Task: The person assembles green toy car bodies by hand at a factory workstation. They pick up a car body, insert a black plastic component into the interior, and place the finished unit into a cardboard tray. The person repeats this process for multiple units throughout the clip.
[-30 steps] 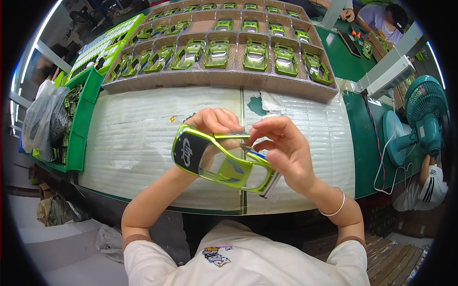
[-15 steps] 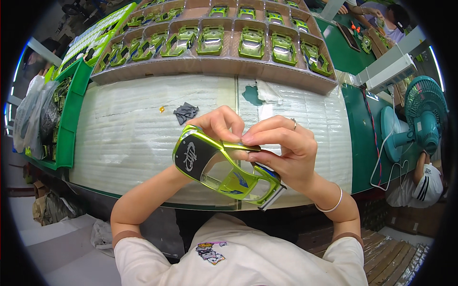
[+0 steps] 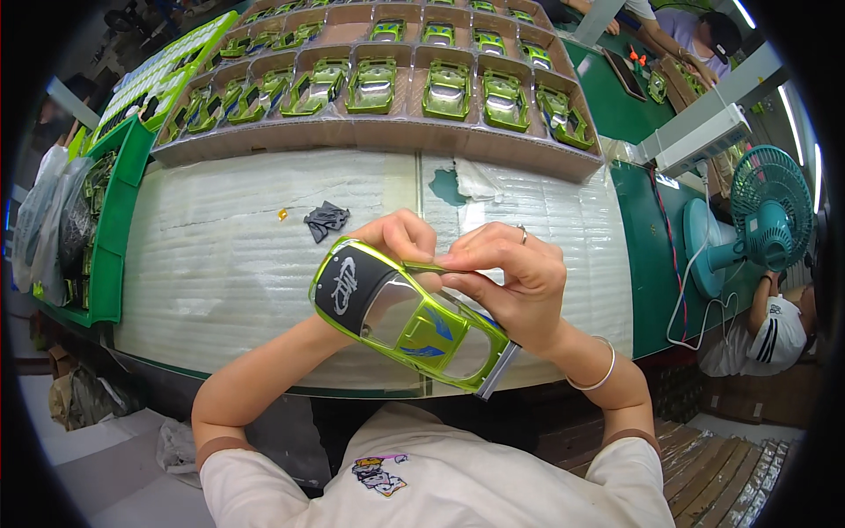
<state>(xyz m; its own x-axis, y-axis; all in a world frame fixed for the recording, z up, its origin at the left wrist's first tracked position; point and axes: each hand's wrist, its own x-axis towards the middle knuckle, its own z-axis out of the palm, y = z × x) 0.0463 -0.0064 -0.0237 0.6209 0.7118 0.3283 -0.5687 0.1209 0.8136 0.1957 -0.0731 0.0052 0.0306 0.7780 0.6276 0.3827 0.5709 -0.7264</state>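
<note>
A shiny lime-green toy car body shell (image 3: 425, 333) hangs over the front of the table, tilted, with a black hood, clear windows and blue marks on its roof. My left hand (image 3: 400, 239) is closed on its far side, by the hood end. With my right hand (image 3: 510, 277), thumb and fingers pinch the shell's far side edge, close to the left fingertips. Whether a small part sits in that pinch is hidden. Dark grey pieces (image 3: 326, 221) lie in a small heap beyond my left hand, with a tiny orange-yellow bit (image 3: 282, 214) beside them.
A wide cardboard box (image 3: 370, 141) of similar shells in compartments spans the back. At the left stands a green crate (image 3: 132, 211) with plastic bags; at the right, a teal fan (image 3: 770, 211) and cables. White foam sheet (image 3: 220, 264) covers the table. Other people sit farther right.
The view has shifted slightly, so the surroundings sit a little farther left. The shell has turned a little, showing more of its roof. Both hands keep their hold on it.
</note>
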